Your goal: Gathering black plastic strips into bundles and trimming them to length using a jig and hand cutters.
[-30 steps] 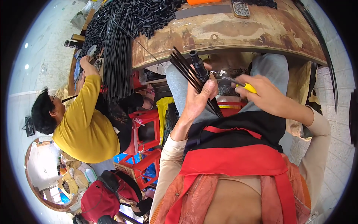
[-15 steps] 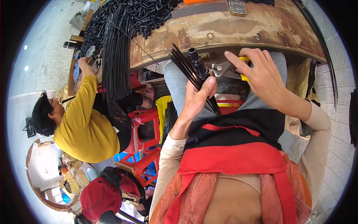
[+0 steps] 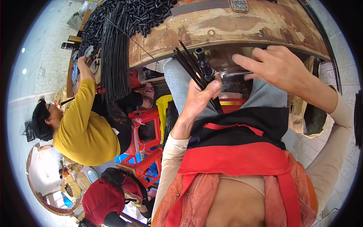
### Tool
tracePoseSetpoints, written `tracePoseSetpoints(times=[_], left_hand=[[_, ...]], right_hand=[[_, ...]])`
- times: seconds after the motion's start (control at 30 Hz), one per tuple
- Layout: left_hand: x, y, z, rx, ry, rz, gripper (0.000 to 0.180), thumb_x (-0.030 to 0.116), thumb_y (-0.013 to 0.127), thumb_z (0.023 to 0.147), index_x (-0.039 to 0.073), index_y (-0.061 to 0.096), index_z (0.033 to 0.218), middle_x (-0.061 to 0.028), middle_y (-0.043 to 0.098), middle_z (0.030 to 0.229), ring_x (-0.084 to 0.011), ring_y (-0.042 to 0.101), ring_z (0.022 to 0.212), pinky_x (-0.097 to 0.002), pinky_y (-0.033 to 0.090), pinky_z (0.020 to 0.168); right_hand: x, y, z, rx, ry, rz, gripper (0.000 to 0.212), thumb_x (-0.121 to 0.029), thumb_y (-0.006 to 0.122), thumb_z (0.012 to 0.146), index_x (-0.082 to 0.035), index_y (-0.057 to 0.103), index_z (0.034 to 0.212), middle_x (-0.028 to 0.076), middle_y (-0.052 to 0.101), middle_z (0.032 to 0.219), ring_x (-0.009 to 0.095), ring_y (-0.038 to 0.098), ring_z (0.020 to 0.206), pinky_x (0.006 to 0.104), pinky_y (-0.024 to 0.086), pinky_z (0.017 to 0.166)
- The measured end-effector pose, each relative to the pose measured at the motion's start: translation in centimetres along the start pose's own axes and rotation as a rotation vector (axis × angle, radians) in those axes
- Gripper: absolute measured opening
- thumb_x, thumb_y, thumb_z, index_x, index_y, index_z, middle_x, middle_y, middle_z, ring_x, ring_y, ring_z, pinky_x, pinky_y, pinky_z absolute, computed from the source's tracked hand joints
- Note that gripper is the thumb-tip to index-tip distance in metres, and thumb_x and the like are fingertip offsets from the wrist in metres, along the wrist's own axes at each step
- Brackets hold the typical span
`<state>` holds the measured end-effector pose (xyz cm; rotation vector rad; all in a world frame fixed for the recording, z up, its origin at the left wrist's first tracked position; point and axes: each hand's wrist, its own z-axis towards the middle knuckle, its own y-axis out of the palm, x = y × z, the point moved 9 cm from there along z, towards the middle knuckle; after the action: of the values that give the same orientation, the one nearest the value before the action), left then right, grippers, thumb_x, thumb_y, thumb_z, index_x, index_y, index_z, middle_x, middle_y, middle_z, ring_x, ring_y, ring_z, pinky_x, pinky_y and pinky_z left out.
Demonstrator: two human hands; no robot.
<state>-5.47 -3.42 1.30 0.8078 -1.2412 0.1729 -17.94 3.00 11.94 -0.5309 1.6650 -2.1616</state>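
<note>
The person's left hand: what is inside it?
The left hand holds thin black rods and a black tube with an open upper end. Where the hand wraps around them, they are covered and cannot be seen.

Uniform black is shown by the rods (image 3: 185,64) and tube (image 3: 205,67); brown, mottled with paler patches, by the bench (image 3: 234,28); plain red by the apron panel (image 3: 234,158); mustard yellow by a co-worker's top (image 3: 89,134).

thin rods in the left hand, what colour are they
The thin rods in the left hand are black; they show best in the head view.
</note>
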Motion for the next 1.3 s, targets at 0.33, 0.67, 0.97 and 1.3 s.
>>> tracePoseSetpoints(times=[0.33,0.67,0.97,1.3], left_hand=[[-1.2,-0.7,-0.6,-0.031,-0.075,-0.132,0.025,0.021,0.071,0.09,0.005,0.054,0.1,0.0037,0.049,0.074,-0.0051,0.043,0.061,-0.0209,0.035,0.053],[0.0,-2.1,1.0,0.165,0.021,0.025,0.033,0.016,0.071,0.089,0.003,0.057,0.117,0.0063,0.049,0.073,-0.0037,0.044,0.06,-0.0195,0.034,0.052],[1.1,-1.9,1.0,0.071,-0.062,0.08,0.055,0.032,0.074,0.086,-0.001,0.053,0.124,0.0022,0.051,0.072,-0.0065,0.042,0.057,-0.0233,0.033,0.053],[1.8,-1.1,1.2,-0.037,-0.026,0.181,0.063,0.044,0.077,0.08,-0.006,0.06,0.115,0.0002,0.052,0.068,-0.0063,0.044,0.055,-0.0215,0.033,0.05]], right_hand=[[-0.1,3.0,-1.3,-0.104,0.406,0.787,0.051,-0.013,0.073,0.077,-0.002,0.05,0.121,0.008,0.059,0.069,0.025,0.06,0.055,0.0346,0.048,0.055],[1.2,4.6,-0.4,-0.166,0.239,0.779,0.053,-0.007,0.068,0.079,0.0,0.046,0.127,0.015,0.063,0.081,0.034,0.066,0.067,0.0378,0.052,0.059],[0.0,4.4,-1.0,0.059,0.282,0.651,0.054,-0.006,0.07,0.076,0.001,0.044,0.124,0.013,0.061,0.096,0.028,0.063,0.078,0.0392,0.051,0.07],[-2.7,7.8,-2.3,-0.622,0.527,1.742,0.045,-0.014,0.072,0.083,-0.001,0.047,0.118,0.006,0.057,0.065,0.013,0.057,0.045,0.027,0.043,0.044]])
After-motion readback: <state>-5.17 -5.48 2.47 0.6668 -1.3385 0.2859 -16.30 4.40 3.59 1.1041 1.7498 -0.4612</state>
